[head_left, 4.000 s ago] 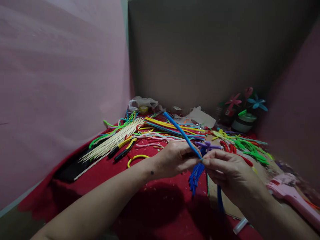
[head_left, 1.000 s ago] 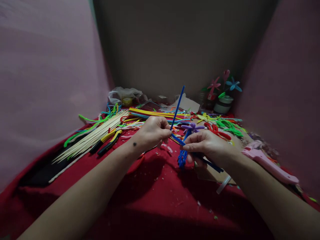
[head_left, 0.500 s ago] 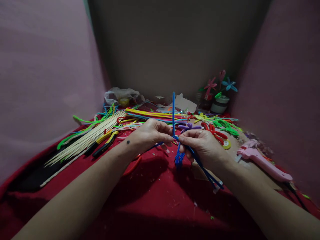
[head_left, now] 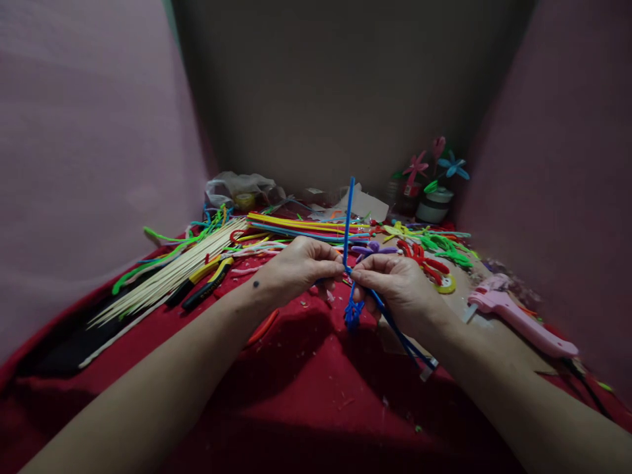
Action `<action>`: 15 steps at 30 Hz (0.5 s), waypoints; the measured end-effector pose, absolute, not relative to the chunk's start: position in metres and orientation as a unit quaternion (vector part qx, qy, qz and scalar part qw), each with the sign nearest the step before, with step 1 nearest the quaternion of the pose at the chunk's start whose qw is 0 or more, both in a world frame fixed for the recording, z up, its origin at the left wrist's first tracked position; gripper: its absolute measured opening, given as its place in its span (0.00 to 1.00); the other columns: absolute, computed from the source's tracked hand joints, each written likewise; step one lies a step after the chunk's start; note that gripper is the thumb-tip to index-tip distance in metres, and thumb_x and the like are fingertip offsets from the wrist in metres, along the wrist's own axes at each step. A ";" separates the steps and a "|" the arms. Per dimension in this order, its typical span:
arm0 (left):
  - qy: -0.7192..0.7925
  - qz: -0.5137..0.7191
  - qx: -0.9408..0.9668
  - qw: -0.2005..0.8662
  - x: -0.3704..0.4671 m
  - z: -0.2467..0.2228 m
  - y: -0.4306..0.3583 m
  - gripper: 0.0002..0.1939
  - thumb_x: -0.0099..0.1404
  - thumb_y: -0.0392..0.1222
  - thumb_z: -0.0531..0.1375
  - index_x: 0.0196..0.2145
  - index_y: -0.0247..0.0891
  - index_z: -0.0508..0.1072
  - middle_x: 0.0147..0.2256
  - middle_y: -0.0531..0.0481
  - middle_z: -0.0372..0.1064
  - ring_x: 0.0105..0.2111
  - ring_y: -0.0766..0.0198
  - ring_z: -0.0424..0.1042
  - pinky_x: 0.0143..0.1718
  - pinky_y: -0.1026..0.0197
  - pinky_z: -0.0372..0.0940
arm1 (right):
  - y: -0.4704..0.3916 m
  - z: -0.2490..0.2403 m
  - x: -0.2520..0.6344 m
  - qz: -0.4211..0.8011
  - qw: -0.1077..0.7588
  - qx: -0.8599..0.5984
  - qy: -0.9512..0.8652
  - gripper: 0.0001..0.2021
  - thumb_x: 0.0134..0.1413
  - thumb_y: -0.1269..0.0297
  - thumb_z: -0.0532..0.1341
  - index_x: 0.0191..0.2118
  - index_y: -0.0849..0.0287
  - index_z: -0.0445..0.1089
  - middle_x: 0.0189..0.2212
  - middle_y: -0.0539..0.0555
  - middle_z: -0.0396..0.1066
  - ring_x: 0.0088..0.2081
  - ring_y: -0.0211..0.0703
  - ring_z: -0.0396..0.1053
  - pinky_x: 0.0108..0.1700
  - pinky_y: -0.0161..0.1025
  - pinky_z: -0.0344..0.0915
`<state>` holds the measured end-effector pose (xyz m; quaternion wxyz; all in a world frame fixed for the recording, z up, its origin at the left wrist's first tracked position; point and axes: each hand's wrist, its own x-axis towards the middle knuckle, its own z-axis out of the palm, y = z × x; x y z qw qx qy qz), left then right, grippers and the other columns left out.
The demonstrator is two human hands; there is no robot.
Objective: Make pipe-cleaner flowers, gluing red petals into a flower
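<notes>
Left hand and right hand pinch blue pipe cleaners between thumbs and fingers.
Fingertips nearly meet where the blue lengths cross; one length stands up above the left fingertips, others slant down under the right hand, toward lower right. Blue looped bunch just below the fingertips; can't tell if attached. Purple flower shape just behind the right fingertips, red loops beyond right hand. Pliers, black-and-yellow handles, left of left hand; pale sticks farther left. Straight coloured stems behind hands. Pink glue gun far right. Red cloth underneath.
</notes>
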<state>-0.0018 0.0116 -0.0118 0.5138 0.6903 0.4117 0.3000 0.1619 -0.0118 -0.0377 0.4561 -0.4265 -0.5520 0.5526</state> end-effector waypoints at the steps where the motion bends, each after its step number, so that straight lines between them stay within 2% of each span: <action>1: 0.418 0.297 0.691 0.510 -0.002 -0.012 0.011 0.05 0.53 0.35 0.58 0.22 0.31 0.69 0.19 0.54 0.65 0.18 0.73 0.62 0.22 0.68 0.58 | -0.012 -0.038 0.161 0.548 0.459 -0.425 -0.555 0.09 0.45 0.63 0.61 0.23 0.61 0.63 0.15 0.48 0.67 0.12 0.29 0.58 0.12 0.27 0.52; 5: 0.424 0.274 0.700 0.505 -0.003 -0.007 0.010 0.04 0.52 0.34 0.58 0.23 0.31 0.70 0.17 0.53 0.65 0.17 0.71 0.64 0.21 0.68 0.57 | -0.015 -0.039 0.161 0.482 0.450 -0.427 -0.619 0.07 0.48 0.66 0.59 0.23 0.62 0.65 0.16 0.48 0.66 0.15 0.31 0.60 0.16 0.29 0.56; 7: 0.406 0.266 0.706 0.515 -0.005 -0.004 0.008 0.03 0.52 0.34 0.58 0.22 0.31 0.69 0.17 0.53 0.66 0.17 0.71 0.64 0.21 0.67 0.58 | -0.017 -0.038 0.162 0.395 0.467 -0.420 -0.670 0.05 0.49 0.67 0.58 0.25 0.61 0.67 0.18 0.48 0.67 0.19 0.33 0.63 0.20 0.31 0.60; 9: 0.390 0.253 0.709 0.531 -0.007 -0.002 0.007 0.03 0.51 0.32 0.58 0.22 0.31 0.69 0.17 0.54 0.65 0.17 0.72 0.64 0.21 0.67 0.58 | -0.018 -0.036 0.165 0.243 0.511 -0.382 -0.731 0.03 0.50 0.69 0.58 0.30 0.60 0.69 0.24 0.51 0.69 0.26 0.36 0.66 0.28 0.34 0.64; 11: 0.382 0.233 0.713 0.539 -0.007 -0.002 0.006 0.03 0.50 0.31 0.57 0.21 0.31 0.69 0.16 0.55 0.65 0.16 0.72 0.63 0.20 0.67 0.59 | -0.018 -0.032 0.168 0.054 0.522 -0.322 -0.788 0.07 0.51 0.72 0.58 0.35 0.58 0.71 0.34 0.54 0.70 0.36 0.41 0.66 0.38 0.39 0.64; 13: 0.377 0.217 0.722 0.539 -0.007 -0.002 0.005 0.03 0.49 0.30 0.57 0.20 0.31 0.70 0.16 0.54 0.64 0.16 0.71 0.64 0.20 0.67 0.60 | -0.018 -0.028 0.170 -0.099 0.475 -0.283 -0.827 0.08 0.52 0.72 0.58 0.36 0.55 0.72 0.42 0.56 0.69 0.44 0.45 0.63 0.46 0.44 0.61; 15: 0.371 0.210 0.725 0.540 -0.007 -0.004 0.005 0.04 0.48 0.30 0.56 0.20 0.32 0.70 0.16 0.54 0.65 0.16 0.70 0.64 0.20 0.67 0.60 | -0.017 -0.025 0.172 -0.183 0.417 -0.279 -0.845 0.06 0.53 0.70 0.58 0.34 0.55 0.72 0.43 0.55 0.70 0.47 0.48 0.60 0.49 0.47 0.57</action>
